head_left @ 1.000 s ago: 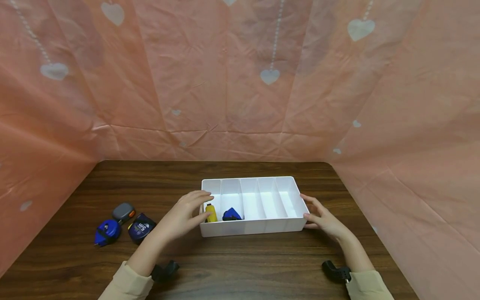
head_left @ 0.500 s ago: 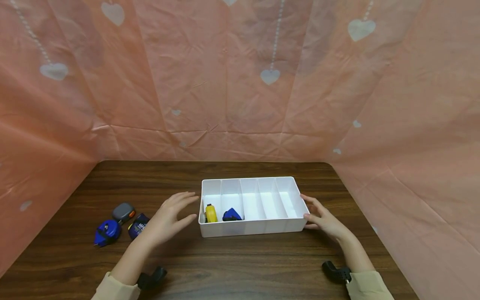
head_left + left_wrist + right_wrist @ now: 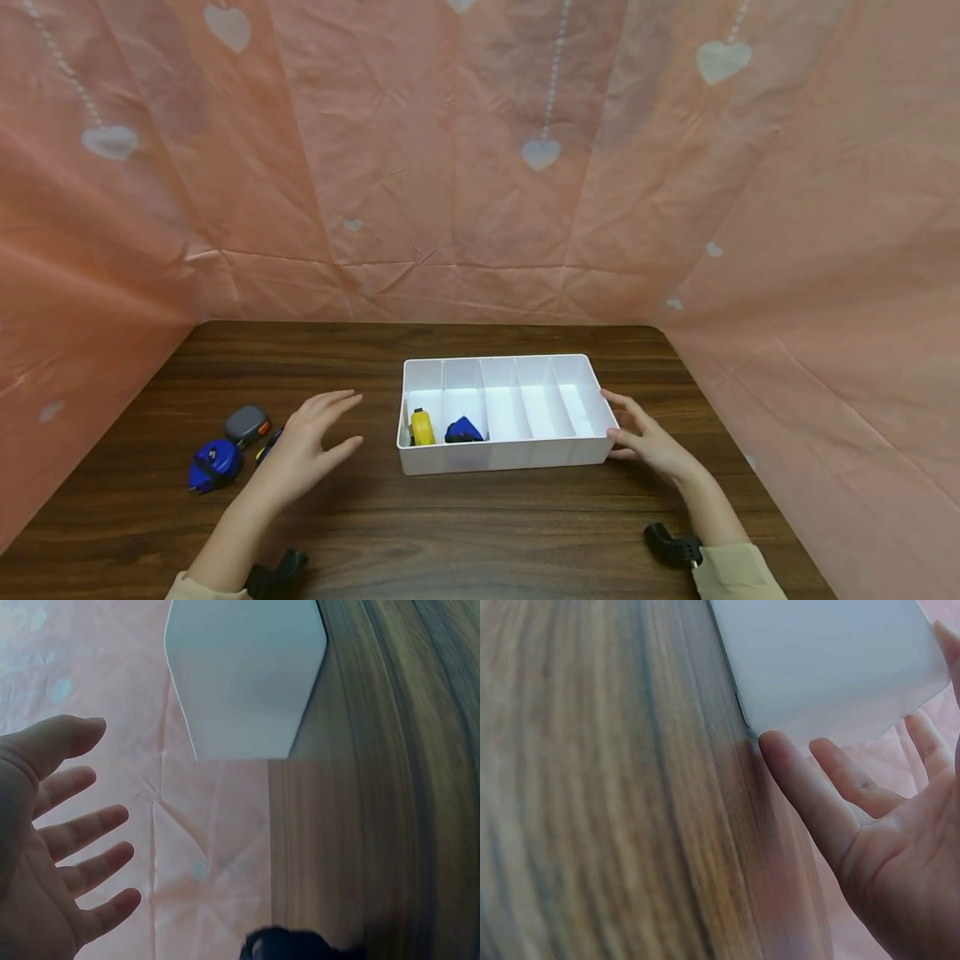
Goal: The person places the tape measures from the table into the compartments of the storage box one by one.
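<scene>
A white box with several compartments (image 3: pixel 506 454) lies on the table. Its leftmost compartment contains a yellow tape measure (image 3: pixel 423 427); the one beside it holds a blue and black tape measure (image 3: pixel 463 430), partly hidden by the front wall. My left hand (image 3: pixel 300 446) hovers left of the box, holding nothing, with fingers spread and thumb apart in the left wrist view. It partly covers a dark blue tape measure (image 3: pixel 262 455). My right hand (image 3: pixel 651 437) touches the box's right end with extended, spread fingertips, as the right wrist view shows.
At the left of the wooden table (image 3: pixel 480 533) lie a blue tape measure (image 3: pixel 215 464) and a grey one with an orange button (image 3: pixel 247 425), close together. A pink curtain (image 3: pixel 450 167) with hearts surrounds the back and sides.
My left hand has withdrawn from the box's left end and moved left, covering more of the dark blue tape measure. The yellow tape measure stays in the box. My right hand has not moved.
</scene>
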`<state>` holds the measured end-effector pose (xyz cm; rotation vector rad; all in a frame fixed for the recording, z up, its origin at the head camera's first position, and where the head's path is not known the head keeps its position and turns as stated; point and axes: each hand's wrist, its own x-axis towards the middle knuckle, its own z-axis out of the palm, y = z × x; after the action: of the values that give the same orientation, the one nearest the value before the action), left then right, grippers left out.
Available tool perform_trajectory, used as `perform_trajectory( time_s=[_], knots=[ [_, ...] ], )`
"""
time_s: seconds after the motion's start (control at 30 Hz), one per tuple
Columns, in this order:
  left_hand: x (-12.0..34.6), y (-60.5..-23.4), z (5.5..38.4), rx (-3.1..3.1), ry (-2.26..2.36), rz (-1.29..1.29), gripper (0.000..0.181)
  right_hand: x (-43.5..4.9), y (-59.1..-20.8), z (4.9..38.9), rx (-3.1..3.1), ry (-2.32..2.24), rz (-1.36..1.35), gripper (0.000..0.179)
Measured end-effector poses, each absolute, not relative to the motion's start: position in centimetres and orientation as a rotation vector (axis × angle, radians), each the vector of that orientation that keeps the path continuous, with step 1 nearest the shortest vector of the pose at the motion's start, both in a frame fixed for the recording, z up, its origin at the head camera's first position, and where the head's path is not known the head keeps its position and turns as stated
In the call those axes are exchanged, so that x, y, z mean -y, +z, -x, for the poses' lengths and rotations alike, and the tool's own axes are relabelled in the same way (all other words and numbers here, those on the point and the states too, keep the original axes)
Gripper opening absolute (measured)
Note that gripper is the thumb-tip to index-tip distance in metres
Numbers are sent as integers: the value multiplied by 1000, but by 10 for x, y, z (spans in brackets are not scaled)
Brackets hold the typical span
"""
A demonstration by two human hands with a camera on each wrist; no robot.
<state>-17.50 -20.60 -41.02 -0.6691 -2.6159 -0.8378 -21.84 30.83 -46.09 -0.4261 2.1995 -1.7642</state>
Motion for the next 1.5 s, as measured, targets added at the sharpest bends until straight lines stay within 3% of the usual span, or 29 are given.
perform_trajectory(
  time_s=[1.5],
  knots=[
    [283, -436, 155, 2909, -943, 369, 89, -311, -459, 218, -2190, -1765, 443, 65]
  ],
)
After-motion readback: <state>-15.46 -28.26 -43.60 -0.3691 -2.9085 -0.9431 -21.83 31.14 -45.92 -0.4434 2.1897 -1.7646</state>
